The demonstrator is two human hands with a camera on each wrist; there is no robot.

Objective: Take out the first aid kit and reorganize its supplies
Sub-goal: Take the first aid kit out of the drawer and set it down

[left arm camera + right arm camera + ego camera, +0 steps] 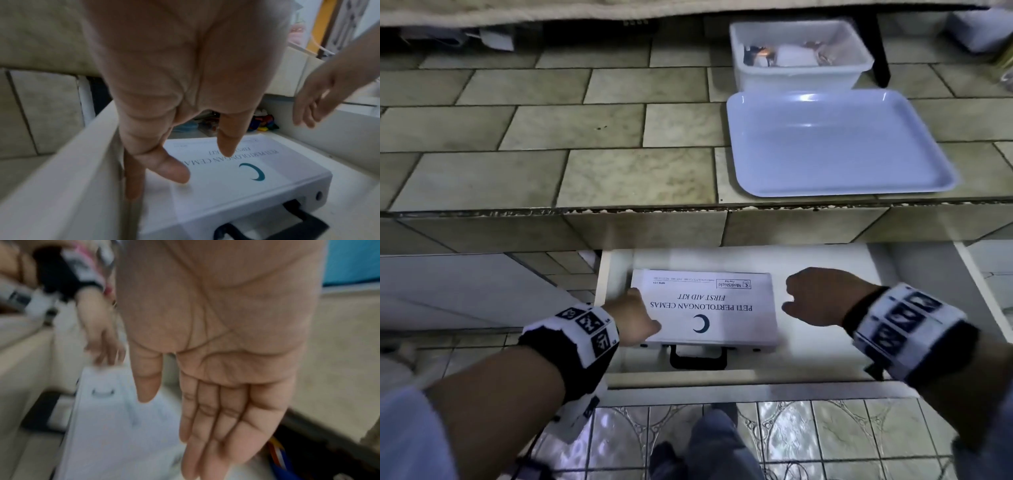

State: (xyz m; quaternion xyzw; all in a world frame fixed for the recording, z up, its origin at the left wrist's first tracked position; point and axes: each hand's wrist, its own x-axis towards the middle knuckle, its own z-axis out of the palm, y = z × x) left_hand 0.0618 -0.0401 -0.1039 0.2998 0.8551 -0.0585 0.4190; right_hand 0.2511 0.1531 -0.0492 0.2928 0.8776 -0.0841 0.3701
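Lying flat in the open drawer (pixel 825 373) is the kit (pixel 705 308), a white box with a blue moon shape and the words "FIRST AID KIT" on its lid. Its black handle (pixel 698 358) points at the drawer's front edge. The kit sits near the left side of the drawer.

The left hand (pixel 631 317) is at the kit's left edge. In the left wrist view its fingers (pixel 174 168) are spread and mostly straight. The thumb is over the lid, and other fingers reach down between the kit and the left drawer wall. They are not curled round the kit. I cannot tell if they touch it.

The right hand (pixel 822 296) is over the drawer, just beside the kit's right edge. The right wrist view is blurry, but it shows the palm flat and the fingers (pixel 216 426) straight and close together. It holds nothing.

At the back of the drawer lie some small bright things (pixel 261 123), too small to make out.

Above the drawer is the tiled counter (pixel 551 137). A flat tray (pixel 835 144) lies on it, to the right. Just behind the tray stands a white tub (pixel 801 54) with a few things in it.
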